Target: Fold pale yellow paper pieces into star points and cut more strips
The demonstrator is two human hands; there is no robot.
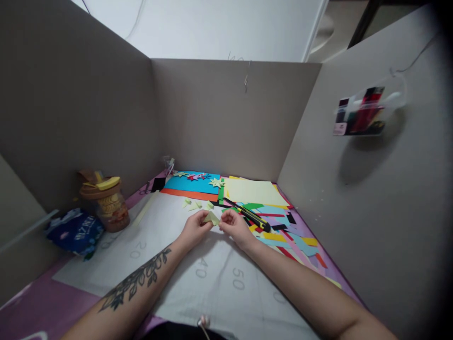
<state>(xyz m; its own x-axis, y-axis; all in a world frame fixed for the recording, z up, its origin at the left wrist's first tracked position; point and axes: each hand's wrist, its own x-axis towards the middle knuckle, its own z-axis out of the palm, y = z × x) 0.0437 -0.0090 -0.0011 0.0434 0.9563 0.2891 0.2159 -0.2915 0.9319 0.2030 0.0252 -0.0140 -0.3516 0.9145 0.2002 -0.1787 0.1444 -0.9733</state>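
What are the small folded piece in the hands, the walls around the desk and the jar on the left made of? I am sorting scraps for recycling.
Folded piece: pale yellow paper, matt, with sharp creases, held by the left hand and right hand.
Walls: probably grey cardboard, flat and dull, meeting at plain folded corners.
Jar: looks like clear plastic, slightly shiny, its contents showing through; glass cannot be ruled out.

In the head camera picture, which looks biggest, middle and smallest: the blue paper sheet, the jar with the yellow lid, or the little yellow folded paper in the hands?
1. Blue paper sheet, though it lies farther back, so it may really be bigger still.
2. Jar with the yellow lid; close to the sheet in looks, so this order is unsure.
3. Little yellow folded paper, pinched between the left hand and right hand.
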